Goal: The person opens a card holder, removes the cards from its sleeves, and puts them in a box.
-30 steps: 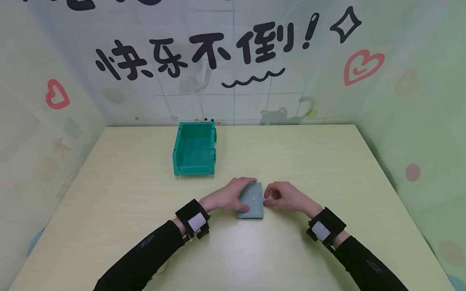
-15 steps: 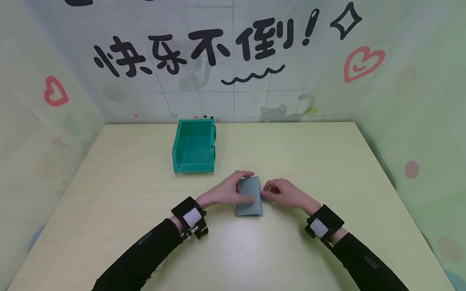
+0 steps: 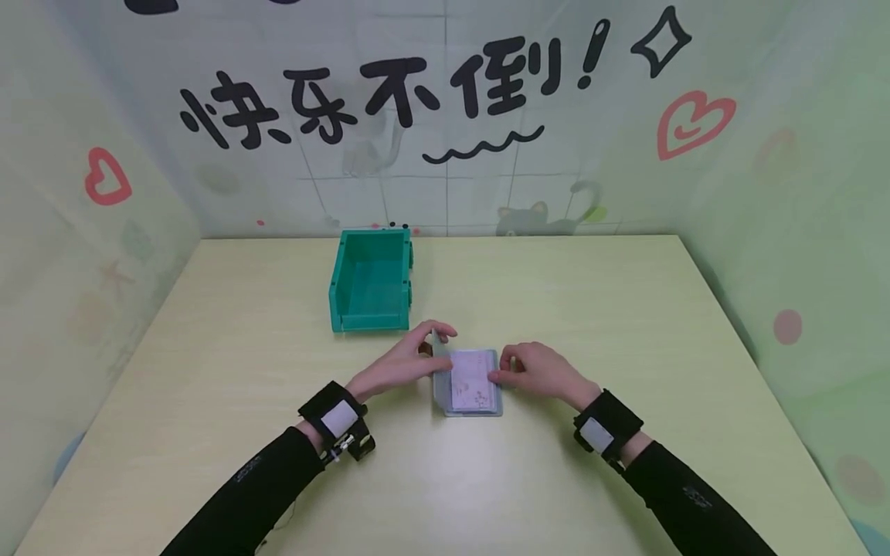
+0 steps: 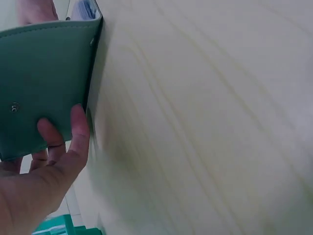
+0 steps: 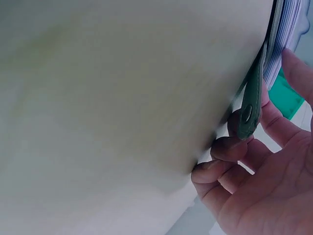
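Note:
A small grey-green booklet with a snap strap lies open on the table, its pale lilac first page [image 3: 471, 386] facing up. My left hand [image 3: 396, 369] pinches the front cover [image 4: 46, 73] between thumb and fingers, holding it raised and swung to the left. A metal snap [image 4: 14, 106] shows on that cover. At the booklet's right edge, my right hand [image 3: 545, 372] has its thumb on the stack of pages [image 5: 286, 34]. Its other fingers curl beneath, around the green strap [image 5: 252, 98] with its round snap.
A teal open-topped bin [image 3: 371, 318] stands behind the booklet, to the left, near the table's back edge. The pale wood table [image 3: 591, 293] is enclosed by printed cloth walls [image 3: 786, 193] at the back and sides.
The booklet's front cover, earlier lying closed, has been lifted and turned left by my left hand, uncovering the lilac page. My right thumb has moved slightly left onto the page's edge.

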Available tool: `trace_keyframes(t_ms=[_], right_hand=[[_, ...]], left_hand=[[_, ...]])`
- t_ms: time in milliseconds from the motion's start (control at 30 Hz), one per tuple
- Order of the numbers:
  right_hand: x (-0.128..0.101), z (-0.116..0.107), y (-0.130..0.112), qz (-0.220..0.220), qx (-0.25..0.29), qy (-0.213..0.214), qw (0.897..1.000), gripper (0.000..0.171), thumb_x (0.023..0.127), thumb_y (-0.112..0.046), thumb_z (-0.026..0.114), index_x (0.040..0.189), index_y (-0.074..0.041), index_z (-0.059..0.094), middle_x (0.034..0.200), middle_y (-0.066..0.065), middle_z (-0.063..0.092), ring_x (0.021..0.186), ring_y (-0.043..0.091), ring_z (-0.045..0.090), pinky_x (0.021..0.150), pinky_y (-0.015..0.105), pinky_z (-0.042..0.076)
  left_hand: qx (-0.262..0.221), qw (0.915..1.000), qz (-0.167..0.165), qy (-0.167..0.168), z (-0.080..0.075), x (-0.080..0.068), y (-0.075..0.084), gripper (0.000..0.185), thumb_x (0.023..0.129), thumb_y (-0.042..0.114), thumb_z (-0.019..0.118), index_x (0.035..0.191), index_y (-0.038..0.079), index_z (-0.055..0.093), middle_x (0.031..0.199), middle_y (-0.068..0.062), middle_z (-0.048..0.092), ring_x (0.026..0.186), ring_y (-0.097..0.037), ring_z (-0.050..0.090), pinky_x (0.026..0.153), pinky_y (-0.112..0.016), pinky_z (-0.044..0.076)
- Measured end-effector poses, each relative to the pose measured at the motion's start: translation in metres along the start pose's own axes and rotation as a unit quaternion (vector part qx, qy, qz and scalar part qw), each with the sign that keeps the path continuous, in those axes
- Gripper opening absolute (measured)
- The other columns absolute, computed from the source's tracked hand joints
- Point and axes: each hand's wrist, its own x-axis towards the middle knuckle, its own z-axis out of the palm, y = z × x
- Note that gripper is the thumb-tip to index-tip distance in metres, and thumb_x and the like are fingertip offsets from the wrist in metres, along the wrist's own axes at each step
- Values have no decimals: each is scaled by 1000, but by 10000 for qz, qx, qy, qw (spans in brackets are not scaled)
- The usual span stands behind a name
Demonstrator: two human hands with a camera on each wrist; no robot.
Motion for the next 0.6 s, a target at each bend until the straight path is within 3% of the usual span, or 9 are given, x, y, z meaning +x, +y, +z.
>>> trace_keyframes(t_ms=[133, 333, 500, 600], right_hand=[[-1, 0, -1, -125, 89, 141, 9998, 28, 92, -36, 73, 101, -11, 62, 69, -2, 47, 66, 12, 46, 62, 24, 33], [1, 2, -6, -885, 531, 175, 9945, 39, 95, -21, 69, 129, -5, 59, 82, 3, 52, 75, 14, 48, 66, 23, 37], [5, 3, -15, -602, 450, 51, 9972, 46, 95, -30, 70, 131, -6, 58, 84, 3, 56, 76, 14, 50, 66, 24, 38], [8, 5, -20, -417, 158, -11, 9990, 54, 92, -33, 74, 134, -5, 55, 88, 3, 59, 79, 15, 52, 69, 25, 39]], left_hand=[[-7, 9999, 132, 16, -12, -9, -8, 52, 93, 9, 66, 140, 6, 45, 139, -13, 49, 132, -32, 42, 114, -54, 36], [825, 9961, 177, 255, -20, -23, -16, 49, 90, 5, 71, 135, 6, 51, 140, -15, 52, 127, -34, 48, 108, -55, 44], [2129, 9745, 464, 542, -15, -25, -17, 39, 85, 5, 76, 122, 8, 65, 133, -14, 56, 124, -34, 47, 106, -52, 43], [2541, 9643, 489, 558, -9, -25, -13, 35, 85, 3, 76, 119, 7, 68, 127, -13, 58, 119, -31, 49, 104, -50, 45]])
